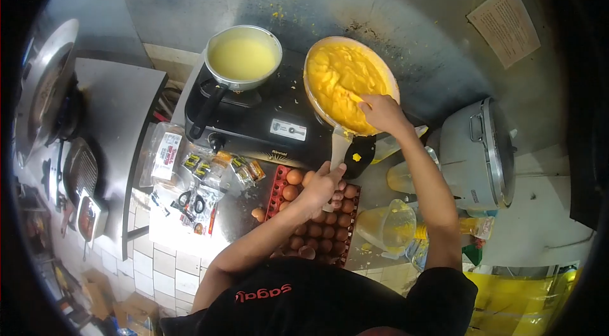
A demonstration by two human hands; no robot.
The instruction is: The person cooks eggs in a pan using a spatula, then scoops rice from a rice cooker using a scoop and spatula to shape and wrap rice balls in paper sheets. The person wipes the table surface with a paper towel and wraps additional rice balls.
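Observation:
My left hand [322,189] is closed around the pale handle [340,147] of a frying pan [394,85], above a tray of eggs. Thick, lumpy yellow egg mixture [339,66] fills the pan, which is on the right side of a black gas stove [298,92]. Over the pan's near right part, my right hand [383,114] has its fingers closed, close to the mixture. A streak coated in yellow runs from these fingers into the mixture; what they grip is hidden. A saucepan [274,69] with pale yellow liquid [243,57] stands on the stove's left side.
Brown eggs [328,232] and shells fill the red tray [276,191] before the stove. Seasoning packets [244,171] and black-handled scissors [192,204] lie left. A clear jug [396,225] and large metal pot [472,152] stand right. A metal wall [438,12] rises behind.

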